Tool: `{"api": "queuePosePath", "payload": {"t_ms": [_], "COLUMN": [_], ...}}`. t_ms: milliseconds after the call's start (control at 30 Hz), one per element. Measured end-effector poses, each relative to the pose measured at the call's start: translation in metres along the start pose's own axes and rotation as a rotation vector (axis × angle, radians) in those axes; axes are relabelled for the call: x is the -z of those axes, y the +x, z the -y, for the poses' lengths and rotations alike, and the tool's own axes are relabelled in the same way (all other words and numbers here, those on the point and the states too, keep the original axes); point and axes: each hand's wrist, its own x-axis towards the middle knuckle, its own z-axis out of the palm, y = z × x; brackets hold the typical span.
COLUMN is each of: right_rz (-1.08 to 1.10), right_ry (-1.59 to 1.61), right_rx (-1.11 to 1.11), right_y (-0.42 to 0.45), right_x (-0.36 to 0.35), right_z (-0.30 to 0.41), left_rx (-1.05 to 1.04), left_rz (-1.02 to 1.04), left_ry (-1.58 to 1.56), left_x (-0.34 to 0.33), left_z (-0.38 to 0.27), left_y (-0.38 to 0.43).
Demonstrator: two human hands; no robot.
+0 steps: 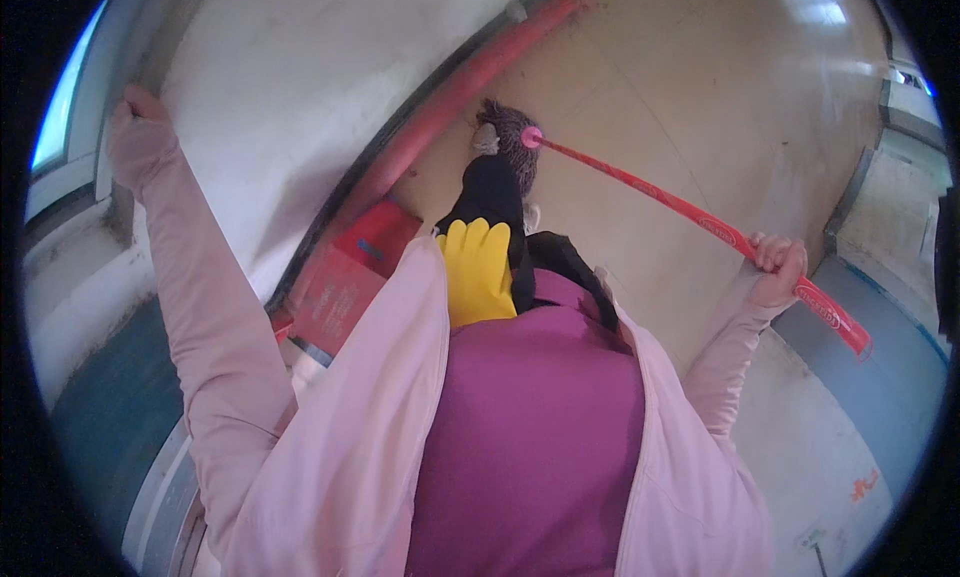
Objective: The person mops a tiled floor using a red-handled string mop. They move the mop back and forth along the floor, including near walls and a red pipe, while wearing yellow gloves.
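My right hand (780, 269) is closed around the red handle (652, 191) of a string mop, near its upper end. The mop's dark, stringy head (514, 138) lies on the brown floor, just beyond my feet, with a pink collar where the handle joins it. At the far left, my left hand (141, 131) is raised beside the window frame, its fingers curled; whether it touches the frame or holds anything cannot be told. A yellow rubber glove (476, 273) sticks out at my waist, between the jacket and my dark trousers.
A red metal box (337, 299) stands on the floor at the wall's foot, left of my legs. A red pipe (450, 112) runs along the base of the white wall (322, 74). On the right is another wall with a blue-grey lower band (877, 337).
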Motion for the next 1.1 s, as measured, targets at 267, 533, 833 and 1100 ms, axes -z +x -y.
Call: {"api": "queuePosePath", "payload": {"t_ms": [267, 533, 833, 1100], "right_rz": [-0.002, 0.056, 0.051, 0.104], "right_ry": [-0.004, -0.021, 0.123, 0.111], "right_rx": [-0.019, -0.021, -0.036, -0.042], "right_y": [-0.003, -0.009, -0.007, -0.015], "right_x": [0.001, -0.010, -0.023, -0.043], "right_z": [0.002, 0.011, 0.010, 0.018], "left_rx": [0.036, 0.030, 0.015, -0.071], "left_rz": [0.046, 0.064, 0.054, -0.061], "left_ry": [0.023, 0.058, 0.026, 0.034], "left_x": [0.005, 0.012, 0.003, -0.005], "left_z": [-0.004, -0.017, -0.004, 0.004], "left_y": [-0.003, -0.001, 0.003, -0.002]}}
